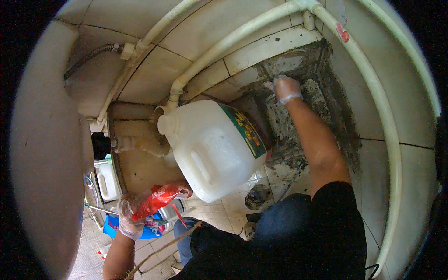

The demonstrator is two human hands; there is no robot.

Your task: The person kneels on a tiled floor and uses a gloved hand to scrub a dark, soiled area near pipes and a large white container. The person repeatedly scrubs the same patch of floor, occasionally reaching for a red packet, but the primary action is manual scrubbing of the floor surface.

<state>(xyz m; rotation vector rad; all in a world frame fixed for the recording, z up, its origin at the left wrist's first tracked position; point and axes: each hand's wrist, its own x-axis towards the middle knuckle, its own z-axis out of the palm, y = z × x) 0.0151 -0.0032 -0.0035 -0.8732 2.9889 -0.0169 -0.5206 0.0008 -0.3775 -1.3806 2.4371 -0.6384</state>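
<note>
My left hand (131, 213), in a clear plastic glove, is closed around a crumpled red plastic packet (157, 199) with a torn end. My right hand (287, 87), gloved the same way, is against the tiled wall's base in the corner, where dark grey paste (297, 63) is smeared over tile and floor. Its fingers are bent and mostly turned away, so whether they hold anything is hidden. Between my hands stands a large white plastic jug (217, 150) with a green label. Rough, grey-smeared floor (283, 119) lies beneath my right forearm.
White pipes (378, 87) run along the walls around the corner. A braided hose (94, 56) and a black pipe fitting (101, 146) are at the left. Near my legs is a dark round floor opening or container (257, 196). A blue bag (147, 232) lies beyond my left hand.
</note>
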